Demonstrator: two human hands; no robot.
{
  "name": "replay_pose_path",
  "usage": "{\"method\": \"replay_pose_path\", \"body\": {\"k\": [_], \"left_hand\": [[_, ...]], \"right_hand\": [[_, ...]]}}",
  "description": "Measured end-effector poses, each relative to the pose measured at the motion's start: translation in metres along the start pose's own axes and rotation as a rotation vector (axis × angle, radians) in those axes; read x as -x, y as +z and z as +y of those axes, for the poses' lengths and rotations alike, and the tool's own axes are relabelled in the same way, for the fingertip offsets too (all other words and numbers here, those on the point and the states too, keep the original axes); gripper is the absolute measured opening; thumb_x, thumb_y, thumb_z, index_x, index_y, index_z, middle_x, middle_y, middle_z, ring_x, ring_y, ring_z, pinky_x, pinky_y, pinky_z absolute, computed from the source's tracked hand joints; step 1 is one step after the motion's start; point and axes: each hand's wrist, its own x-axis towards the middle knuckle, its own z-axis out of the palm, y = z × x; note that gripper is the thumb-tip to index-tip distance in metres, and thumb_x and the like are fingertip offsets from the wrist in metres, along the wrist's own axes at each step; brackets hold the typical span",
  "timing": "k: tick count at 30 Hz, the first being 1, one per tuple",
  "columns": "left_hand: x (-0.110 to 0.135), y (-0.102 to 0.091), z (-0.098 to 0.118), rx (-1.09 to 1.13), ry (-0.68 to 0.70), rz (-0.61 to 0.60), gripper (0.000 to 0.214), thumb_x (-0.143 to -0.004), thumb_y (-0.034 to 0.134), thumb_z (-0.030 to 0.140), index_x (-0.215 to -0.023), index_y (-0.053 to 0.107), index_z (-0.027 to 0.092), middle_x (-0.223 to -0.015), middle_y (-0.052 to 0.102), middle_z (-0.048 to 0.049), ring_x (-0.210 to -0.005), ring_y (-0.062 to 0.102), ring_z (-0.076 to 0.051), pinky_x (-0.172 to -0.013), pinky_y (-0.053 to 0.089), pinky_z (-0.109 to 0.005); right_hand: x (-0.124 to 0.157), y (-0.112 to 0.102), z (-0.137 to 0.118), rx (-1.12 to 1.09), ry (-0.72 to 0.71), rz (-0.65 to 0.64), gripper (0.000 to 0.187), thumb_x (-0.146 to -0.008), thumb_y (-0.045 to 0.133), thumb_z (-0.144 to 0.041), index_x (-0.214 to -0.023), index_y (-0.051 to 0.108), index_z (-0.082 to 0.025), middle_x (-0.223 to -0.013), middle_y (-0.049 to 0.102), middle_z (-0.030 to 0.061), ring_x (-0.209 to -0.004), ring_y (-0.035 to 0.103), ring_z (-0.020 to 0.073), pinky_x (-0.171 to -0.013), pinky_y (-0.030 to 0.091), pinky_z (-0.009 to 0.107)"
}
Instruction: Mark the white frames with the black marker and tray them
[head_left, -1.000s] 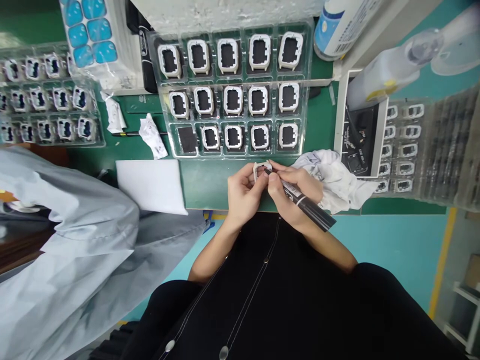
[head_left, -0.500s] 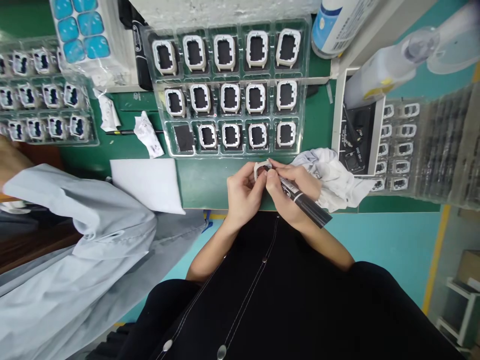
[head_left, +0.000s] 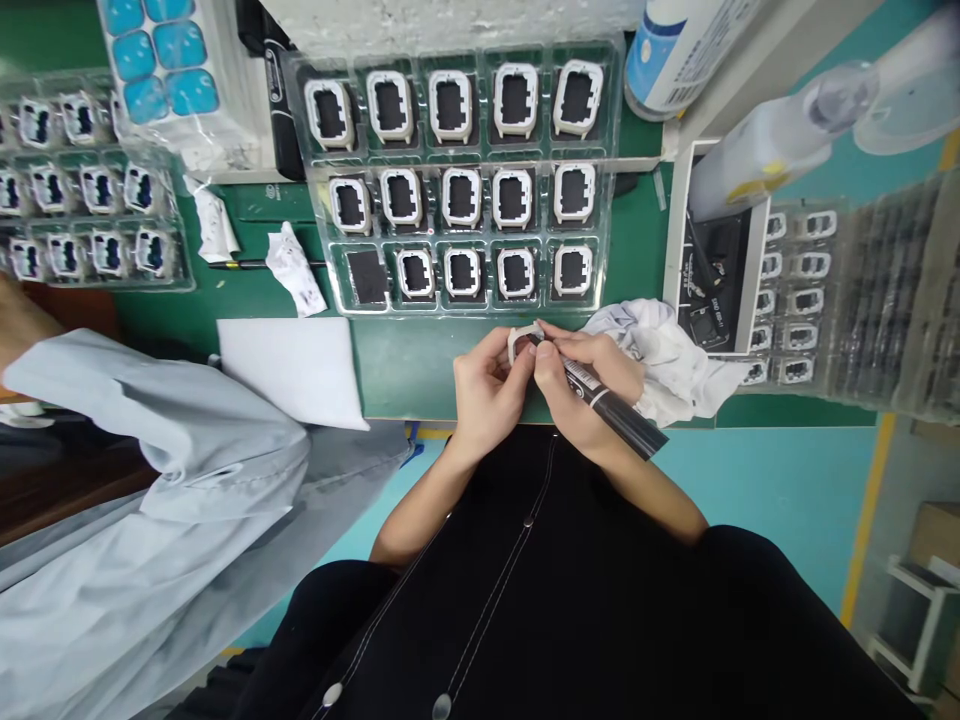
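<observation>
Between the fingers of my left hand [head_left: 486, 385] is a small white watch case [head_left: 514, 345], held just over the bench's front edge. My right hand [head_left: 581, 380] grips a thick black marker pen [head_left: 619, 412], its front end at the case opening; the tip itself is hidden by my fingers. Both hands meet at the case. Beyond them lies a clear plastic tray [head_left: 322, 232] with rows of similar white cases on dark pads; its front left pocket [head_left: 367, 276] shows only the dark pad.
A crumpled white cloth [head_left: 667, 360] lies right of my hands, beside a white box [head_left: 675, 240] of dark parts and a squeeze bottle [head_left: 765, 145]. At left are a white sheet [head_left: 289, 370], a thin pen [head_left: 247, 265] and a co-worker's grey sleeve [head_left: 165, 400].
My hands keep the same grip on the case and marker; the marker's rear end has shifted very slightly right and down. The rest looks almost the same.
</observation>
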Motion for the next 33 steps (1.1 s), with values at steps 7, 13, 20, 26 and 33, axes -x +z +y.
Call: {"method": "replay_pose_path", "body": {"k": [7, 13, 20, 26, 33], "left_hand": [[0.004, -0.001, -0.002, -0.156, 0.038, 0.018, 0.039, -0.120, 0.081, 0.059, -0.105, 0.084, 0.023, -0.077, 0.061, 0.0035, -0.067, 0.047, -0.013, -0.062, 0.042, -0.028], [0.004, -0.001, 0.000, -0.200, 0.024, 0.010, 0.044, -0.120, 0.081, 0.061, -0.097, 0.078, 0.023, -0.075, 0.058, 0.0037, -0.065, 0.046, -0.013, -0.061, 0.040, -0.029], [-0.006, 0.002, 0.016, 0.061, -0.047, -0.014, 0.055, -0.101, 0.103, 0.074, -0.096, 0.085, 0.023, -0.077, 0.076, 0.0003, -0.060, 0.062, -0.013, -0.055, 0.054, -0.026], [-0.011, -0.005, 0.017, 0.185, -0.152, -0.088, 0.061, -0.094, 0.107, 0.080, -0.098, 0.084, 0.024, -0.071, 0.076, 0.0016, -0.048, 0.061, -0.013, -0.048, 0.059, -0.028], [-0.012, -0.012, 0.012, 0.249, -0.220, -0.110, 0.061, -0.092, 0.108, 0.078, -0.101, 0.083, 0.024, -0.072, 0.077, 0.0011, -0.052, 0.071, -0.017, -0.051, 0.065, -0.031]], "right_hand": [[-0.002, 0.000, -0.002, 0.049, 0.010, 0.001, 0.016, -0.112, 0.086, -0.019, -0.106, 0.080, -0.032, -0.097, 0.094, -0.0009, -0.107, 0.101, 0.0324, -0.087, 0.088, 0.044], [-0.005, -0.001, -0.002, 0.033, -0.019, 0.000, 0.016, -0.115, 0.085, -0.021, -0.103, 0.079, -0.030, -0.095, 0.094, -0.0025, -0.104, 0.101, 0.0279, -0.089, 0.086, 0.037], [0.001, -0.002, 0.002, -0.026, -0.043, 0.020, 0.012, -0.114, 0.087, -0.022, -0.109, 0.080, -0.030, -0.105, 0.098, -0.0002, -0.109, 0.101, 0.0302, -0.081, 0.083, 0.034], [0.006, 0.001, 0.008, -0.101, -0.053, 0.038, 0.015, -0.113, 0.089, -0.023, -0.120, 0.081, -0.034, -0.103, 0.098, -0.0023, -0.110, 0.101, 0.0316, -0.081, 0.086, 0.040], [0.008, 0.000, 0.009, -0.108, -0.055, 0.021, 0.011, -0.114, 0.089, -0.030, -0.116, 0.079, -0.033, -0.111, 0.099, 0.0001, -0.113, 0.101, 0.0324, -0.082, 0.087, 0.041]]}}
